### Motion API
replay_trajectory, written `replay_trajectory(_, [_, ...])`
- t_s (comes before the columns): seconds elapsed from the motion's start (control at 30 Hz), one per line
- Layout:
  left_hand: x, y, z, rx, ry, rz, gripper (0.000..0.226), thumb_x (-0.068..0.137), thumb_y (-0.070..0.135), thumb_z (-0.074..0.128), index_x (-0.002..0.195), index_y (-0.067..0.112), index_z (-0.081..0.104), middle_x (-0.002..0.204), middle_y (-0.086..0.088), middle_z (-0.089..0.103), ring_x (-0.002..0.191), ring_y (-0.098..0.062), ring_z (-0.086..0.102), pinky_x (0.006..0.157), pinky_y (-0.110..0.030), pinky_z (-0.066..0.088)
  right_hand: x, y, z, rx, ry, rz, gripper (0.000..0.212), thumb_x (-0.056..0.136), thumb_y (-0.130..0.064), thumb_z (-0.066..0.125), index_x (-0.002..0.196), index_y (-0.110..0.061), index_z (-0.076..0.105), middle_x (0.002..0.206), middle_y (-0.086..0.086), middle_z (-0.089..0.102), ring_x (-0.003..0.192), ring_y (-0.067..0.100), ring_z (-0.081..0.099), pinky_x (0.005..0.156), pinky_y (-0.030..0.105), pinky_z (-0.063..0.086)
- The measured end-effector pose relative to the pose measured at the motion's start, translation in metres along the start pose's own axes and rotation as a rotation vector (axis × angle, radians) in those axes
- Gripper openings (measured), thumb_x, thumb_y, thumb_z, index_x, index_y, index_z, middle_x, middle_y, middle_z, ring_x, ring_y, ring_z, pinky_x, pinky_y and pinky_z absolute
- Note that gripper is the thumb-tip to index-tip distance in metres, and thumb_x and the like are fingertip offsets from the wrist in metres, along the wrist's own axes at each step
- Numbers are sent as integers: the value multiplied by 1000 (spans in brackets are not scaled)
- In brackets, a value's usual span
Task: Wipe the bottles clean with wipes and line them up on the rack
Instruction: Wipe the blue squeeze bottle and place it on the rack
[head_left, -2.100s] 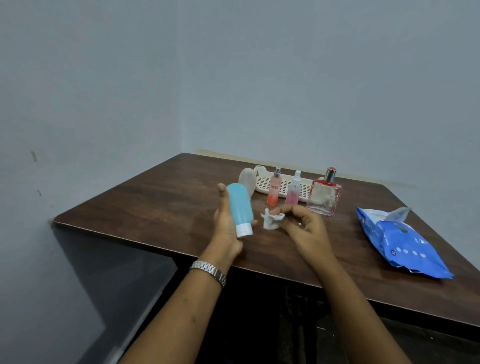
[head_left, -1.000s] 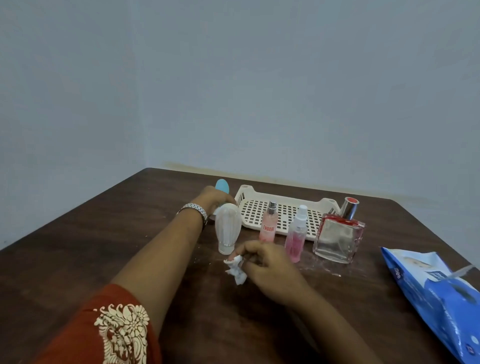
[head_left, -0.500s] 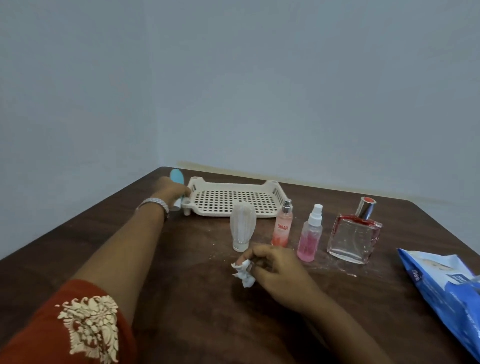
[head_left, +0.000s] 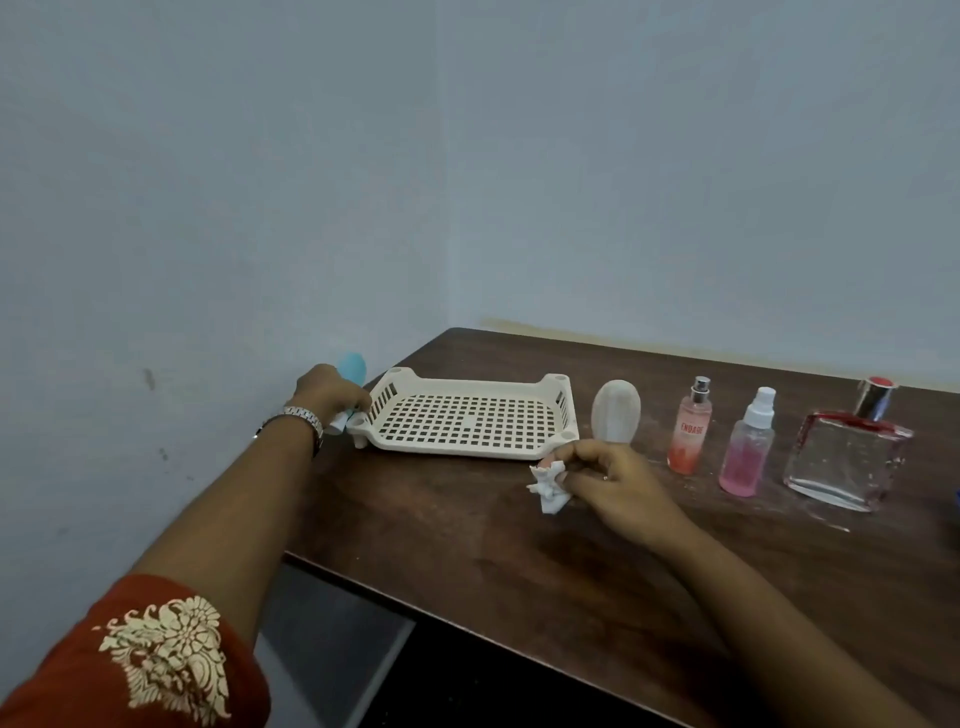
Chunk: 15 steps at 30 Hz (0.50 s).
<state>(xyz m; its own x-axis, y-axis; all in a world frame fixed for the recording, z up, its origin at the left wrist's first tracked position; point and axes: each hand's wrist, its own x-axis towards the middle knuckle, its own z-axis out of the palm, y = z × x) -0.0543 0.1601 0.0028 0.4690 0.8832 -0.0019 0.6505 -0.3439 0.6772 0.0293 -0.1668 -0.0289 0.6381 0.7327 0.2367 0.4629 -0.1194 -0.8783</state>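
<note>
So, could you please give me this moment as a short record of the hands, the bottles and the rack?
left hand: grips blue bottle just outside the rack's left end
right hand: pinches crumpled wipe near the rack's front right corner
rack: no bottles in it
standing on table, right of rack: white bottle, orange spray, pink spray, perfume bottle
task state: nothing lined up on the rack yet
</note>
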Motion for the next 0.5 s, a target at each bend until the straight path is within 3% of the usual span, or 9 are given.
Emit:
replay_trajectory(0.13, [-14, -19, -21, 114, 31, 53, 35, 73, 11, 76, 101, 0, 59, 96, -13, 60, 82, -23, 53, 65, -30, 42, 3, 2, 12, 52, 11, 41, 18, 87, -2, 58, 89, -16, 70, 82, -2, 72, 80, 10, 67, 66, 19, 49])
replay_trajectory(0.3, [-25, -32, -38, 261, 107, 161, 47, 70, 17, 79, 110, 4, 59, 109, -14, 65, 81, -22, 52, 67, -29, 42, -2, -8, 26, 230, 63, 86, 21, 88, 7, 53, 89, -7, 68, 79, 4, 72, 71, 10, 69, 57, 16, 50])
replay_trajectory(0.4, [-34, -17, -39, 98, 168, 255, 49, 67, 32, 85, 104, 10, 61, 96, -6, 63, 82, -21, 55, 71, -30, 46, -5, -8, 32, 296, 89, 115, 20, 88, 6, 53, 94, -4, 68, 85, 7, 73, 77, 17, 71, 63, 23, 56])
replay_trajectory(0.5, [-45, 1, -36, -330, -72, 267, 36, 69, 29, 84, 94, 14, 62, 88, -3, 63, 80, -19, 61, 71, -31, 51, -8, -3, 33, 333, 111, 147, 19, 89, 5, 53, 97, -4, 68, 91, 12, 73, 86, 25, 70, 79, 36, 57])
